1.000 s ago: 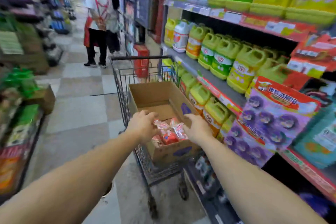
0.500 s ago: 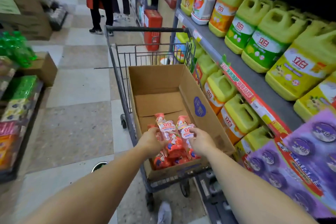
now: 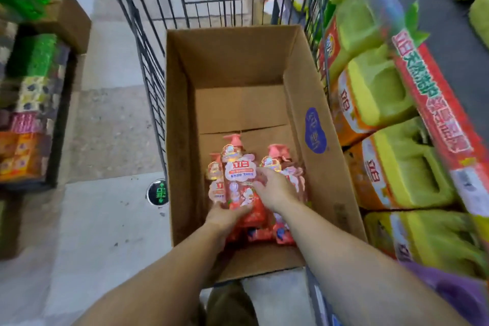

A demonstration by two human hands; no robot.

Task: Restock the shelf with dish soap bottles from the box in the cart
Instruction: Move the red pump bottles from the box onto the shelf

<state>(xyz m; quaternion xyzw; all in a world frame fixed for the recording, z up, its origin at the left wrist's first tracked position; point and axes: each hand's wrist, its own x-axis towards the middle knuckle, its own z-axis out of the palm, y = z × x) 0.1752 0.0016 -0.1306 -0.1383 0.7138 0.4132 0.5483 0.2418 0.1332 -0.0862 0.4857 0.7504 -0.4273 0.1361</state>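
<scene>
Both hands reach into the cardboard box (image 3: 312, 103) sitting in the wire cart (image 3: 148, 61). The left hand (image 3: 225, 216) grasps the base of a red dish soap bottle (image 3: 239, 180) with a pink pump top and a white label, tilted up off the others. The right hand (image 3: 274, 188) lies curled over the neighbouring bottles (image 3: 284, 167) clustered at the box's near end. Green jugs (image 3: 383, 92) fill the shelf (image 3: 434, 119) on the right.
</scene>
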